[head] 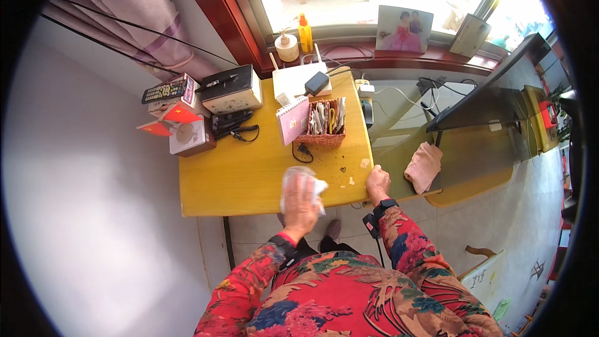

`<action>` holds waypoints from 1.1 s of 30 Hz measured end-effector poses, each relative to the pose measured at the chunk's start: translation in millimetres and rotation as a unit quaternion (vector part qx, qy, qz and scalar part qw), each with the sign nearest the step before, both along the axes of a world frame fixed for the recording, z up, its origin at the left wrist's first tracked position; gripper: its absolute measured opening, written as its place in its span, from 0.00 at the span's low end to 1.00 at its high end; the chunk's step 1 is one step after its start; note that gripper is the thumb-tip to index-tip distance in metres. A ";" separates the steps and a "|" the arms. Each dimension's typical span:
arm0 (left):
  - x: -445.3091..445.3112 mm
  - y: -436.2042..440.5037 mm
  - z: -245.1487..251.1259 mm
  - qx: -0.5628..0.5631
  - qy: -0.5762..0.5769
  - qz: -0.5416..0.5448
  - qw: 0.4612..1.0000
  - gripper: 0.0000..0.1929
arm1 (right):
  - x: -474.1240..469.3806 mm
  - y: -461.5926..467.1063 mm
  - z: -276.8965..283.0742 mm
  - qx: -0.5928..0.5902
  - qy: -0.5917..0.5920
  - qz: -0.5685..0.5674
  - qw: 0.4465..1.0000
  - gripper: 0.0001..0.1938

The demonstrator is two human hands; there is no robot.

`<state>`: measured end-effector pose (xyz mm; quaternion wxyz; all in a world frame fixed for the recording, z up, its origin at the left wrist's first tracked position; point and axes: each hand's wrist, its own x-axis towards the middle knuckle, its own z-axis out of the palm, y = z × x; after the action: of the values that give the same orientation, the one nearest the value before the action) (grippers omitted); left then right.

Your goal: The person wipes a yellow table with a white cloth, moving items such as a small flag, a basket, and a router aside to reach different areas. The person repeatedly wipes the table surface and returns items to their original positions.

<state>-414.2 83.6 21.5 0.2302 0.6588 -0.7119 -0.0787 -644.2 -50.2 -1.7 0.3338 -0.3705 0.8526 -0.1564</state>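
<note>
My left hand (301, 203) lies flat on a white cloth or tissue (320, 186) at the front edge of the yellow wooden table (224, 182). My right hand (378, 181) rests with curled fingers at the table's right front corner, beside the glass-topped surface; whether anything is inside it cannot be seen. A red woven basket (327, 139) packed with papers and small items stands beyond my left hand, and a pink spiral notebook (292, 121) leans at its left side. A black plug (304, 150) on a short cord lies before the basket. Chipped spots mark the tabletop near my right hand.
A white router (299, 79), a black-lidded box (231, 89), a remote control (164, 91), a tin with small flags (194, 138) and a black corded device (231, 121) occupy the table's back and left. At right, a folded pink cloth (423, 167) lies near a television (496, 89). Bottles (305, 35) line the windowsill.
</note>
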 end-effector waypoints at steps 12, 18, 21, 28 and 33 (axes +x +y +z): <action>-37.1 -68.9 12.3 0.071 0.177 -0.239 0.952 0.37 | -11.6 8.5 -13.4 -0.110 -0.003 0.021 0.994 0.29; 75.6 -51.1 29.1 0.037 0.271 -0.067 0.959 0.18 | 8.0 38.1 31.8 -0.306 0.160 0.152 0.926 0.21; 119.4 -71.7 30.8 0.099 0.323 0.054 0.940 0.15 | 49.4 56.1 41.4 -0.389 0.178 0.244 0.870 0.28; 132.9 -114.8 36.2 0.098 0.459 0.056 0.881 0.24 | 94.9 55.6 38.4 -0.292 0.196 0.296 0.888 0.28; 121.2 -130.7 35.2 0.147 0.396 -0.016 0.906 0.46 | 78.9 -0.7 50.1 -0.292 0.048 0.219 0.930 0.33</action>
<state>-293.0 -47.1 56.7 0.3923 0.5885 -0.5527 -0.4409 -565.2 -50.8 48.4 0.1955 -0.6363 0.6817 -0.3036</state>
